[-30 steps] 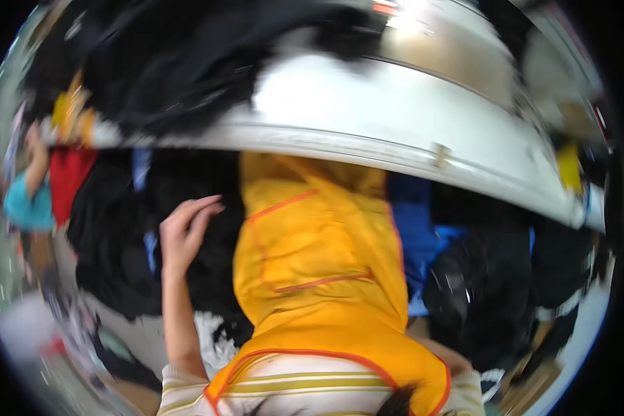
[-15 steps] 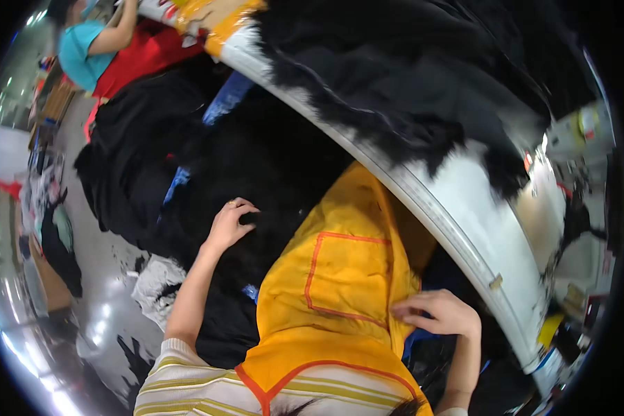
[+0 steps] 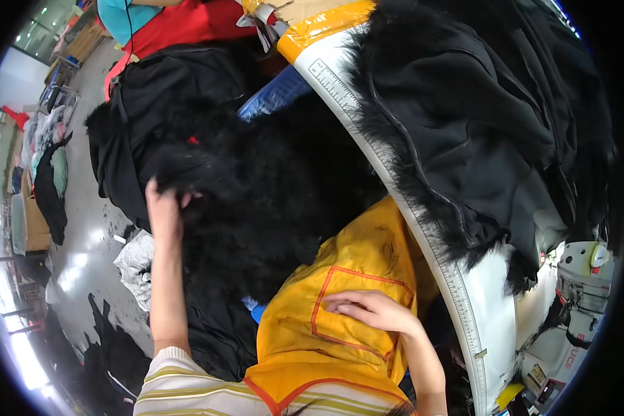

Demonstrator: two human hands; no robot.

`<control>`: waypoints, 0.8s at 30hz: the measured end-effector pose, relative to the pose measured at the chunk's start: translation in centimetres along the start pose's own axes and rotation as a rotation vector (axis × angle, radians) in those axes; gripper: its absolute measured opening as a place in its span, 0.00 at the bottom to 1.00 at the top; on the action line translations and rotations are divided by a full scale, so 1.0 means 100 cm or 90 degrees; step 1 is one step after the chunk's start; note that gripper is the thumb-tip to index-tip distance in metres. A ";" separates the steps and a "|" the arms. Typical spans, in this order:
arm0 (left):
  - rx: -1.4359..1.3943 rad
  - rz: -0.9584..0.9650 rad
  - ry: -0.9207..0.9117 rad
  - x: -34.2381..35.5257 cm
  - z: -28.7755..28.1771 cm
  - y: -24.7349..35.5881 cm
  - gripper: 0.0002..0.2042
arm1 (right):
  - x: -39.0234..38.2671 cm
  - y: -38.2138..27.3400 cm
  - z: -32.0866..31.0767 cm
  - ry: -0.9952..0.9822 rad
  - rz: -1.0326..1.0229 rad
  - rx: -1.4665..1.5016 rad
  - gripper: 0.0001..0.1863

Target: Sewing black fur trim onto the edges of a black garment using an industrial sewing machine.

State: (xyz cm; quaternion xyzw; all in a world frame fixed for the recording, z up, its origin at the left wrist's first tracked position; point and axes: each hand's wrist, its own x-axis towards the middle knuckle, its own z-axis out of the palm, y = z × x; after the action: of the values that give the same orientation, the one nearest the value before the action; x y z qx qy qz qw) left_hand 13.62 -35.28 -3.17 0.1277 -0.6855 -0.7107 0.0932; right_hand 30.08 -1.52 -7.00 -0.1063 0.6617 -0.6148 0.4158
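A large heap of black furry fabric [image 3: 249,201] lies to the left of my lap. My left hand [image 3: 165,211] is at the heap's left side, its fingers closed into the fur and partly hidden by it. My right hand [image 3: 374,310] lies flat on my yellow apron [image 3: 353,256], over the red-outlined pocket, fingers stretched and holding nothing. To the right, a black garment with fur trim [image 3: 457,125] is spread on a white table [image 3: 482,305].
A ruler strip [image 3: 423,229] runs along the table's curved near edge. Yellow tape [image 3: 333,28] wraps its far corner. A white sewing machine [image 3: 579,277] stands at the right. Pale cloth [image 3: 135,267] and black scraps [image 3: 111,353] lie on the floor. Another person's turquoise sleeve [image 3: 128,21] shows at far left.
My left hand has moved left and away from me into the black fur. My right hand has shifted from the apron's right edge onto its pocket. The view has turned and shifted.
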 end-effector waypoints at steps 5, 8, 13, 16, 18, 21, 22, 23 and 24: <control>0.247 0.030 -0.473 -0.082 0.053 0.038 0.20 | 0.056 -0.013 0.026 -0.002 -0.074 0.207 0.30; 0.521 0.305 -0.834 -0.123 0.092 0.027 0.28 | 0.063 -0.030 0.018 0.070 -0.324 0.689 0.43; 0.323 0.089 -0.640 -0.117 0.080 0.004 0.30 | 0.004 -0.029 -0.019 0.281 -0.527 0.598 0.13; 0.431 0.107 -0.753 -0.103 0.053 -0.002 0.30 | -0.027 -0.019 -0.021 0.330 -0.469 0.568 0.10; 0.372 0.072 -0.758 -0.092 0.037 -0.001 0.26 | -0.042 -0.016 -0.014 0.355 -0.441 0.408 0.10; 0.383 0.150 -0.564 -0.073 0.008 0.008 0.21 | -0.068 -0.014 -0.002 0.297 -0.503 0.564 0.07; 0.374 0.136 -0.513 -0.067 -0.002 0.010 0.20 | -0.077 -0.012 0.002 0.308 -0.583 0.611 0.05; 0.359 -0.120 -0.418 -0.060 -0.015 0.012 0.19 | -0.089 -0.009 0.006 0.410 -0.603 0.658 0.04; 0.306 -0.069 -0.458 -0.051 -0.026 0.011 0.19 | -0.101 -0.004 0.010 0.406 -0.668 0.797 0.02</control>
State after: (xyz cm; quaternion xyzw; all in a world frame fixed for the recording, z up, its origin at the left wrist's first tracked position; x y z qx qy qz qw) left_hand 19.23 -36.19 -1.87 -0.0746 -0.8126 -0.5339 -0.2215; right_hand 37.00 4.31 -2.33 0.0278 0.1533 -0.9773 -0.1432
